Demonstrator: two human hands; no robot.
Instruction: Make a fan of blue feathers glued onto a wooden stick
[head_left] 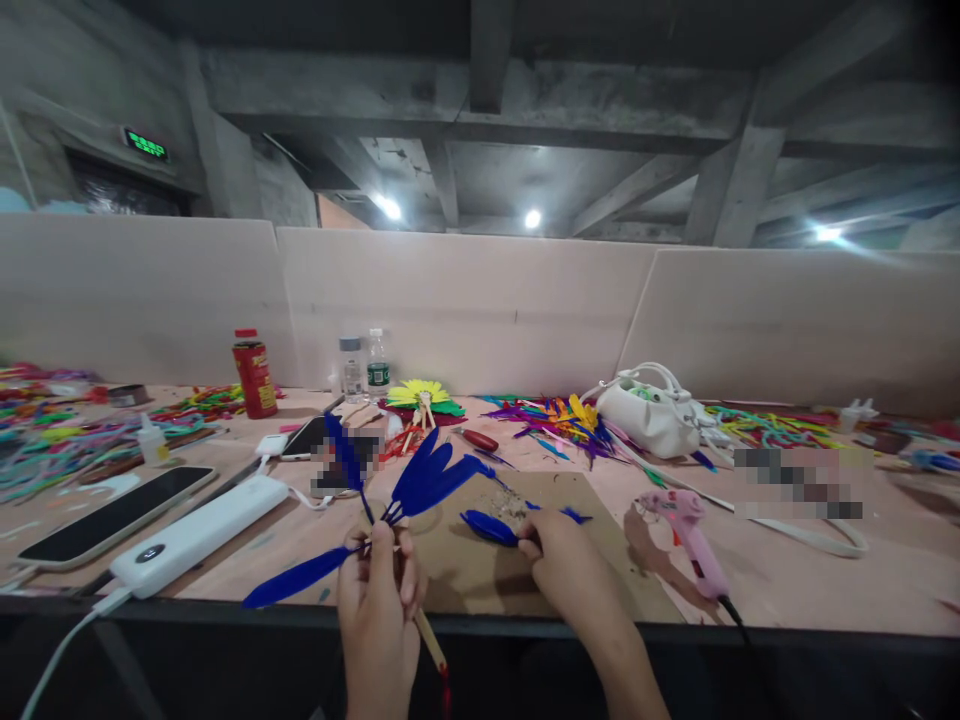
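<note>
My left hand (381,580) is closed around a wooden stick (431,640) with a red cord at its lower end. Several blue feathers (431,475) fan out from the stick's top, one of them pointing down to the left. Over a brown cardboard sheet (585,490), my right hand (547,545) has its fingers pinched at the end of a blue feather (487,527) lying on the board. Other blue bits lie just behind that hand. A pink glue gun (694,540) rests to the right of the cardboard.
A white power bank (199,535) and a phone (120,518) lie at left. Behind stand a red bottle (255,375) and clear bottles (377,368). A yellow feather flower (420,393), colourful feathers (559,420) and a white handbag (649,415) line the back. A strap crosses the right side.
</note>
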